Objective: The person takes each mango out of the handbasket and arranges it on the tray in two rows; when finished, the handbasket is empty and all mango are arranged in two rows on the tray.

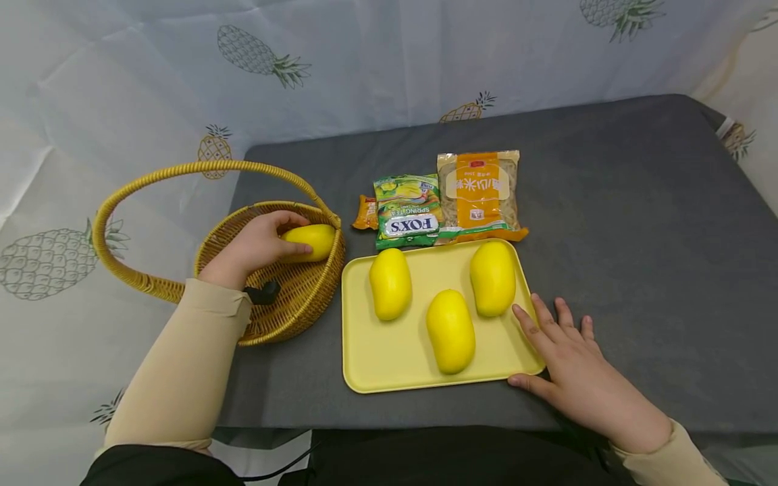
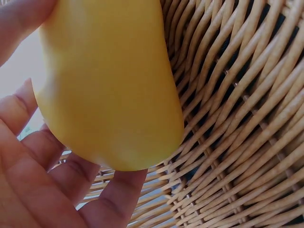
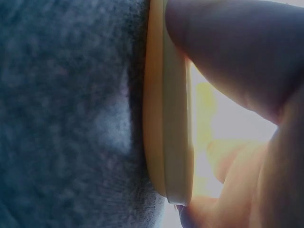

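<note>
Inside the wicker basket (image 1: 306, 297), my left hand (image 1: 258, 244) grips a yellow mango (image 1: 315, 241) between thumb and fingers. The left wrist view shows this mango (image 2: 109, 85) large, beside the woven basket wall (image 2: 247, 118). On the pale yellow tray (image 1: 377, 361) lie three more mangoes: one at the left (image 1: 390, 283), one near the middle (image 1: 451, 331) and one at the upper right (image 1: 493, 278). My right hand (image 1: 574, 371) rests at the tray's lower right corner, fingers spread and straight. In the right wrist view, its thumb lies against the tray edge (image 3: 173, 109).
Behind the tray lie a green FOX'S candy bag (image 1: 408, 212), a grain bag with an orange label (image 1: 479, 192) and a small orange packet (image 1: 366, 213). The basket's tall handle (image 1: 206, 165) arches over to the left. Grey cloth (image 1: 638, 236) covers the table.
</note>
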{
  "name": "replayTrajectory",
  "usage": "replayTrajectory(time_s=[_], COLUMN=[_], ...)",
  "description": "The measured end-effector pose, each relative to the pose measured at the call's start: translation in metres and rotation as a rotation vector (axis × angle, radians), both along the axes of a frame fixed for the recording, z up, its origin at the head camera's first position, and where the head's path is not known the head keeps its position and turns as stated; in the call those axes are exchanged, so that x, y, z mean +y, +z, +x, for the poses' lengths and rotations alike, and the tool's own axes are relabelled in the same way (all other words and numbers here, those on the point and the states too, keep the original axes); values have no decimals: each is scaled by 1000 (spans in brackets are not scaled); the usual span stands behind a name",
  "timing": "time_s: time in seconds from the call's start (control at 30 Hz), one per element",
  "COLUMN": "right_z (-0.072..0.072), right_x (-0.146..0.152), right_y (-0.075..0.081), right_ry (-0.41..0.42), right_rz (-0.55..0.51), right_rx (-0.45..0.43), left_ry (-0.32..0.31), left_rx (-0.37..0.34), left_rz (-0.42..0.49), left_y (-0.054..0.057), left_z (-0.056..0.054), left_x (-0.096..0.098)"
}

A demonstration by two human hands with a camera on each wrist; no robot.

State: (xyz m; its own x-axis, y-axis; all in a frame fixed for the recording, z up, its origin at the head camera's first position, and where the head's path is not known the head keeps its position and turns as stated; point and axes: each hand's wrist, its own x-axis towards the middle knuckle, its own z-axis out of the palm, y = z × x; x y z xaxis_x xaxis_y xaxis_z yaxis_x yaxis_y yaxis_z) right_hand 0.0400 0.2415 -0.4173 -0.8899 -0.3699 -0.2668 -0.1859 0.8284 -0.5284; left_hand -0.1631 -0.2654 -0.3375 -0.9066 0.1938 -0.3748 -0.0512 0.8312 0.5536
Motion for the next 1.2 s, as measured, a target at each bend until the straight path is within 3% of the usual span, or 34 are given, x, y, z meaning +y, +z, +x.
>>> replayTrajectory(time_s=[0.23,0.53,0.83,1.03,1.2], right_z=[0,0,-1,-1,0], right_x=[0,1,1,0,0], right_y=[1,1,2,2,2], right_ry=[0,5,10,10,12], right_rz=[2,-5,13,8,4], right_rx=[-4,-6,-2,1,3], left_ry=[26,84,207,295,351], left_rx=[48,88,178,281,386], left_rz=[-14,9,50,130,288], left_y=[5,18,35,50,61], left_z=[6,22,45,70,106], left_x=[-1,-4,-2,7,28])
